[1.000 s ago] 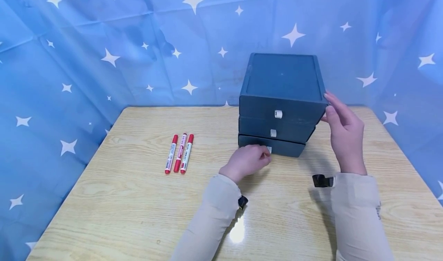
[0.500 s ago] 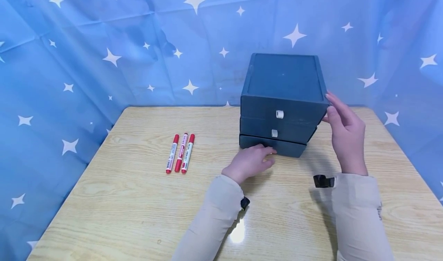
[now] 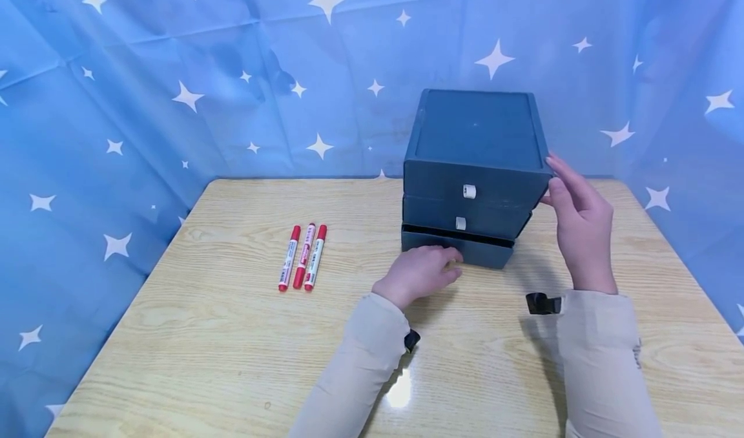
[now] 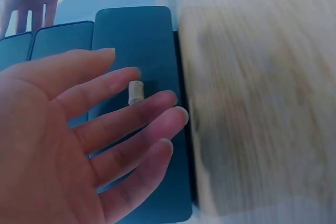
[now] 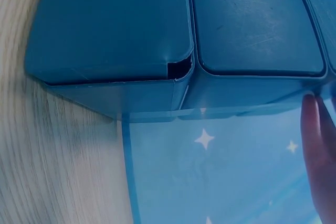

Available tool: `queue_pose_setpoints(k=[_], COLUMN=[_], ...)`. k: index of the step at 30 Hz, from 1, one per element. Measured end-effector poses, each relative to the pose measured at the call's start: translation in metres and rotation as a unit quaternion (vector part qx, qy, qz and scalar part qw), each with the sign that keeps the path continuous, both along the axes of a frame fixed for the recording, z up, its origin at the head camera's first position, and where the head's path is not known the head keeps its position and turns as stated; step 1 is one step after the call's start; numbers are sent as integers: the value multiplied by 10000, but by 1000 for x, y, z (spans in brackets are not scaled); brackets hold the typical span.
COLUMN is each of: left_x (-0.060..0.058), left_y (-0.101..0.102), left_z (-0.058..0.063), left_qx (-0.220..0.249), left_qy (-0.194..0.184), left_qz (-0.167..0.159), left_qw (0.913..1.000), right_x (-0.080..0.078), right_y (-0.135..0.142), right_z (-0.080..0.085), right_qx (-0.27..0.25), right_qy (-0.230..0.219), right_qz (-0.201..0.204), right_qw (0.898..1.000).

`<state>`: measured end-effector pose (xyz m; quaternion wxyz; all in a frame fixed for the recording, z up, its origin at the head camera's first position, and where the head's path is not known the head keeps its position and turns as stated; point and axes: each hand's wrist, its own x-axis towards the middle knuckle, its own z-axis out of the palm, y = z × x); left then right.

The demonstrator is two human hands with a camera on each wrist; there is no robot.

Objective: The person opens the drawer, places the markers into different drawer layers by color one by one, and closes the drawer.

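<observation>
A dark blue three-drawer cabinet (image 3: 476, 131) stands toward the back right of the table. Its bottom drawer (image 3: 488, 254) sticks out a little, with a dark gap along its top edge. My left hand (image 3: 420, 273) is at that drawer's front; in the left wrist view, the small white knob (image 4: 136, 93) sits pinched between the index and middle fingers, with the thumb off it. My right hand (image 3: 584, 231) rests its fingertips along the cabinet's upper right side, fingers nearly straight. The right wrist view shows the drawer's projecting end and one finger touching the side wall.
Three red-capped markers (image 3: 302, 257) lie side by side left of the cabinet on the wooden table (image 3: 203, 334). White knobs mark the top drawer (image 3: 469, 191) and the middle drawer (image 3: 461, 223). A blue star-patterned cloth (image 3: 349, 50) hangs behind and at both sides.
The left fingers stretched from a curl onto the bottom drawer's front, then moved slightly toward me as the drawer slid out a little. The right hand stayed at the cabinet's side.
</observation>
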<state>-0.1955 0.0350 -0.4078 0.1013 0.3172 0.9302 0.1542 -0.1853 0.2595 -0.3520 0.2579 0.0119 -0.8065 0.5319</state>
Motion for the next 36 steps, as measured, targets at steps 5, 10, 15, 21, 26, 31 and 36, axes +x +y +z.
queue_pose_setpoints(k=[5, 10, 15, 21, 26, 31, 36], left_x=[2, 6, 9, 13, 15, 17, 21], left_y=[0, -1, -1, 0, 0, 1, 3], left_z=[4, 9, 14, 19, 21, 24, 28], left_qx=[-45, -158, -280, -379, -429, -450, -567], left_qy=[-127, -262, -370, -588, -733, -764, -740], left_qz=[-58, -97, -96, -79, -83, 6, 13], left_qw=[9999, 9995, 9989, 9975, 9964, 9961, 9956], right_x=[6, 9, 10, 11, 12, 11, 11], right_y=[-6, -10, -10, -10, -10, -9, -10], right_z=[7, 12, 13, 12, 11, 10, 11], right_qx=[-5, 9, -24, -16, -8, -16, -14], right_qy=[37, 88, 20, 27, -14, -57, -30], right_qz=[10, 40, 49, 51, 31, 9, 16], right_qw=[10000, 10000, 10000, 10000, 10000, 10000, 10000])
